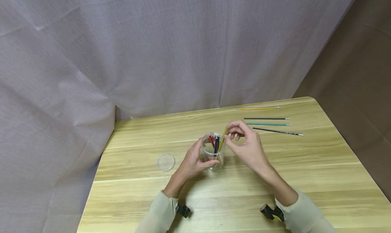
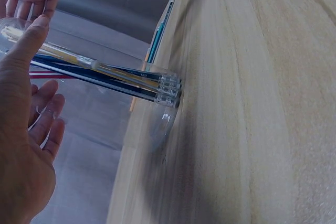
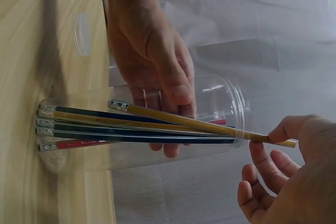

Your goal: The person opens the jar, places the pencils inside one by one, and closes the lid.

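Note:
A clear plastic jar stands upright on the table, and my left hand grips its side, thumb at the front. My right hand pinches the upper end of a yellow pencil between thumb and forefinger. That pencil leans through the jar's mouth, its eraser end inside and above the bottom, as the right wrist view shows. Several other pencils rest in the jar, eraser ends down: dark ones, a red one and another yellow one.
Right of the jar lie a yellow pencil, a black pencil, a green pencil and a dark patterned pencil. A round clear lid lies to the left. Behind the wooden table hangs a grey curtain.

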The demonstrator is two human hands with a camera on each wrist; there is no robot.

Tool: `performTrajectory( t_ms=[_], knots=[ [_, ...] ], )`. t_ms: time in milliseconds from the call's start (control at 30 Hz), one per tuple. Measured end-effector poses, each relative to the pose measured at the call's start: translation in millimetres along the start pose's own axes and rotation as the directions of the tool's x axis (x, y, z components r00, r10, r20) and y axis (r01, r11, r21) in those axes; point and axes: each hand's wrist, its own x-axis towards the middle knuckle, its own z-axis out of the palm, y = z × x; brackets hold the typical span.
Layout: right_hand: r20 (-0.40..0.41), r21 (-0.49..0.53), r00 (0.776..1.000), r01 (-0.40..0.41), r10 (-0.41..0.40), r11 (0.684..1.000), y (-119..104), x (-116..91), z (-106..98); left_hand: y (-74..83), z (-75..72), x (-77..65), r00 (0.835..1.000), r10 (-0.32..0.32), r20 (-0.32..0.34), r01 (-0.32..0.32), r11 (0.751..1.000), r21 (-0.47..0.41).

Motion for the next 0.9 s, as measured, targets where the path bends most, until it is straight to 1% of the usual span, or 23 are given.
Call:
performTrajectory(
  t_ms=[133, 300, 433, 567, 700, 800, 900],
  knots=[
    [0.011, -0.018, 1.0, -0.022, 0.022, 1.0, 1.5, -2.3, 1.3, 0.1, 0.0, 0.1, 1.0, 0.004, 0.001, -0.004, 1.0, -0.004],
    [0.002, -0.038, 0.999, -0.044, 0.044, 0.998, 2.2, -3.2, 2.2, 1.4, -0.4, -0.1, 1.0, 0.0, 0.005, 0.0, 1.0, -0.009],
    [-0.009, -0.069, 0.999, -0.039, 0.038, 0.997, 3.0, -4.0, 2.3, 1.6, -0.4, -0.1, 1.0, 0.002, 0.004, -0.002, 1.0, -0.009],
    [-0.007, -0.132, 0.999, 0.036, -0.037, 0.991, 5.5, -4.3, 1.1, 0.9, -0.1, 0.3, 1.0, 0.005, 0.001, -0.005, 1.0, -0.013],
    [0.016, -0.219, 0.992, 0.123, -0.122, 0.968, 8.5, -4.1, 0.6, 0.1, -0.2, 0.4, 1.0, 0.007, 0.003, -0.007, 1.0, -0.01],
    [0.025, -0.267, 0.988, 0.154, -0.153, 0.951, 9.6, -4.0, 1.4, 0.1, -0.2, 0.9, 1.0, 0.006, 0.004, -0.006, 1.0, -0.001],
    [0.025, -0.293, 0.984, 0.174, -0.174, 0.94, 9.2, -3.7, 2.3, 0.7, -0.5, 0.9, 1.0, -0.001, 0.005, 0.001, 1.0, 0.005]
  ],
)
